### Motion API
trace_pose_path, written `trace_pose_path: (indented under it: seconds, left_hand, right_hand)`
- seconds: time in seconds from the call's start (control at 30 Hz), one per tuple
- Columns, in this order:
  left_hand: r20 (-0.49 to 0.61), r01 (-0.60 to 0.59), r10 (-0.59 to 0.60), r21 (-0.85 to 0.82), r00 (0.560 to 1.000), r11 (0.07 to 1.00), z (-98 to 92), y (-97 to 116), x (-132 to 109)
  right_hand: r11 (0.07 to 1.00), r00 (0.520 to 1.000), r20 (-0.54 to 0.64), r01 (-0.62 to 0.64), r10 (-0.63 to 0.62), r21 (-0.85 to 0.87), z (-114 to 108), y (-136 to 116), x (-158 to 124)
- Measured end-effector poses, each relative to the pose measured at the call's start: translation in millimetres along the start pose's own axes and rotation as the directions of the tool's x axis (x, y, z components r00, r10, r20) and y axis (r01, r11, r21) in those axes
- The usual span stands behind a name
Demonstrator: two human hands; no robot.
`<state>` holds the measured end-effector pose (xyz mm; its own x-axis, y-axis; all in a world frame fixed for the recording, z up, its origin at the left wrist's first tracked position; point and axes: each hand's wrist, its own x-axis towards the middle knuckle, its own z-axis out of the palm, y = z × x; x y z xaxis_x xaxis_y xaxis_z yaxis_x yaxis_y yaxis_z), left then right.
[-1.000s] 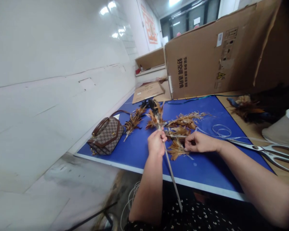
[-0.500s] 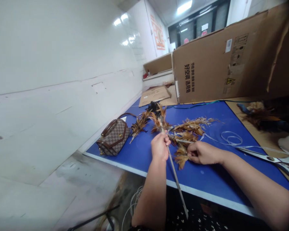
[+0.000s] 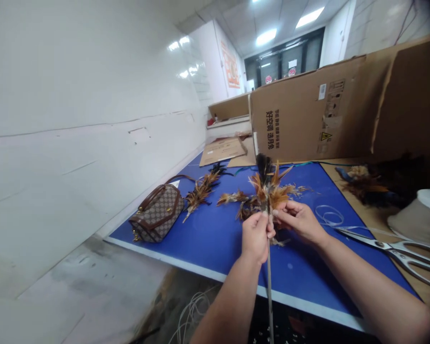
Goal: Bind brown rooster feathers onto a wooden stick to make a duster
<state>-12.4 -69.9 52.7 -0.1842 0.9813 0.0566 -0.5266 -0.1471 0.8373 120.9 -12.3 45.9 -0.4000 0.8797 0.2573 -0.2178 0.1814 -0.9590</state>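
Note:
My left hand is closed around a thin stick, just below its feathered top. Black feathers tip the stick, with brown ones below them. My right hand is closed beside the left, thumb and fingers pinching a tuft of brown feathers against the stick. Its fingertips are partly hidden by the feathers. Behind the hands, loose feathers lie on the blue tabletop. Another feather bunch rests farther left.
A patterned handbag sits at the left by the white wall. On the right are metal scissors, a clear plastic strip, a white-topped roll and dark feathers. A large cardboard box stands at the back.
My right hand has lifted the brown feather tuft from the table and brought it to the stick. My left hand has shifted right in view, and the stick now stands more upright.

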Motion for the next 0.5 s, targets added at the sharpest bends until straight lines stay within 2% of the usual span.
trace_pose_path:
  seconds: [0.1, 0.27, 0.5]
  left_hand:
    - [0.012, -0.008, 0.007, 0.047, 1.000, 0.999, 6.1, -5.3, -3.2]
    - [0.017, -0.033, 0.032, 0.073, 0.999, 0.997, 6.4, -10.3, -3.8]
    - [-0.007, -0.040, 0.041, 0.074, 0.999, 0.996, 6.3, -10.3, -6.8]
  right_hand:
    - [0.997, 0.999, -0.043, -0.016, 0.019, 0.079, -1.7, -1.4, -0.4]
    - [0.991, 0.999, -0.023, -0.037, 0.040, 0.133, 0.4, -4.7, -1.5]
    - [0.997, 0.999, -0.022, -0.023, 0.025, 0.079, 3.6, -0.1, -1.6]
